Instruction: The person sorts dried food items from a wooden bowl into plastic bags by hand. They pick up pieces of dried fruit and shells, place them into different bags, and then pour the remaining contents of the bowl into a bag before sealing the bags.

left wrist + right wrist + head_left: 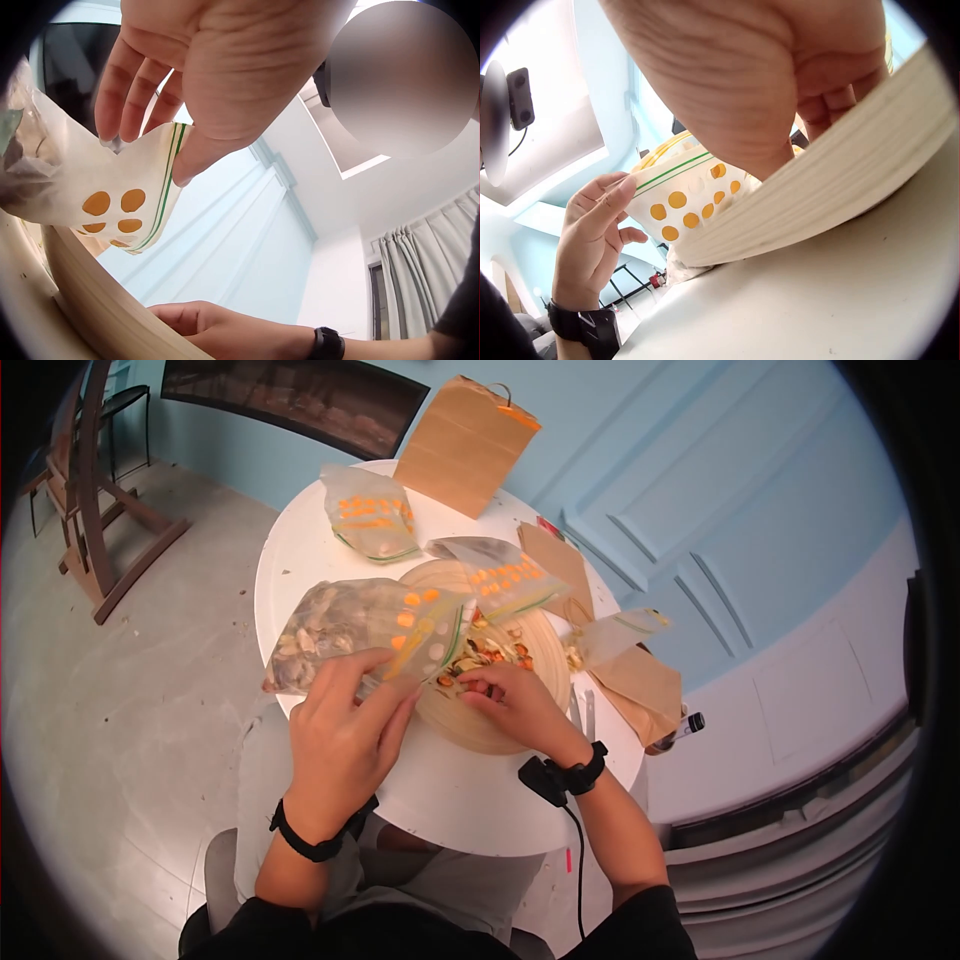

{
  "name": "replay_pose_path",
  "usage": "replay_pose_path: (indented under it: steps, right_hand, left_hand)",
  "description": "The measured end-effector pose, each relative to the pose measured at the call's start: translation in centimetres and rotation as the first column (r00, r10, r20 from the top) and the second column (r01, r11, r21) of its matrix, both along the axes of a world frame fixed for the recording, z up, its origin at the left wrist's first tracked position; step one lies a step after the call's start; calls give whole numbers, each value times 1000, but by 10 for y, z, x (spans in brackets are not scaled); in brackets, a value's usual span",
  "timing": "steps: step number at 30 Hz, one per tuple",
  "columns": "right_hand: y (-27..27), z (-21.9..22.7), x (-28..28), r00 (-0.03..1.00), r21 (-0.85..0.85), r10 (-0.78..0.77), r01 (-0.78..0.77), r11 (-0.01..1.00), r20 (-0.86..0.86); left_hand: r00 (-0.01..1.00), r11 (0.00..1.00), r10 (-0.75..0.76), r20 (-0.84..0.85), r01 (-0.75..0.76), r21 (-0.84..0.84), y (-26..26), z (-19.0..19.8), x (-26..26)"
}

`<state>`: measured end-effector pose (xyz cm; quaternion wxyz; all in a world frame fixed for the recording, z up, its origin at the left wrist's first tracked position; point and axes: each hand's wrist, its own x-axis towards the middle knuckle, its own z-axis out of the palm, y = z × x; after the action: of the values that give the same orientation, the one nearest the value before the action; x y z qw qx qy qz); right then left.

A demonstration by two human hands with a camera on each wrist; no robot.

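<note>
My left hand (345, 738) pinches the open edge of a clear zip bag (375, 610) with orange dots and a green seal line. Pale brown, dried-looking pieces fill the far end of this bag, which leans over the left side of a round wooden board (465, 732). On the board lies a pile of small mixed pieces (490, 652) in brown, yellow and red. My right hand (525, 708) is at the near edge of the pile, fingers curled down into it. Whether it holds a piece I cannot tell, as the fingertips are hidden.
Another dotted zip bag (505, 582) overlaps the board's far rim, and a third (370, 515) lies farther back. A brown paper bag (465, 445) stands at the table's far edge. To the right are a small clear bag (615, 635), folded brown paper (640, 695) and a metal utensil (590, 712).
</note>
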<state>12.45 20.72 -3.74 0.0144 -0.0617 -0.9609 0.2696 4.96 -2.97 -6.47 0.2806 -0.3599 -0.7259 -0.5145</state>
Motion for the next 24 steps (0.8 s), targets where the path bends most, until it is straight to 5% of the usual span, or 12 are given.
replay_pose_path:
  steps: [6, 9, 12, 15, 18, 21, 24]
  right_hand:
    - [5, -2, 2, 996, 116, 68, -61, 991, -59]
    - [-7, 19, -1, 988, -110, -146, 150, 983, 40]
    - [-18, 34, -16, 959, -411, -198, 99, 906, -205]
    - [-36, 46, -29, 976, -322, -52, -20, 946, -213]
    - [-39, 51, -30, 969, -333, -207, 154, 930, -132]
    - [10, 17, -28, 984, -77, -136, 128, 989, -116]
    - [33, -6, -12, 995, 212, 100, -100, 972, 11]
  left_hand:
    - [1000, 1000, 2, 4, -2, 4, 3, -1, 0]
    - [1000, 999, 5, 22, -5, 36, 5, -1, 1]
    - [1000, 1000, -7, 27, 6, 17, 9, 1, 3]
    - [1000, 1000, -13, 17, 13, -2, 11, 0, 5]
    - [1000, 999, 10, 23, -11, 32, 9, -1, 3]
    - [999, 998, 16, 45, -19, 67, 5, -2, 0]
    - [998, 998, 7, 64, -11, 61, 5, -1, 1]
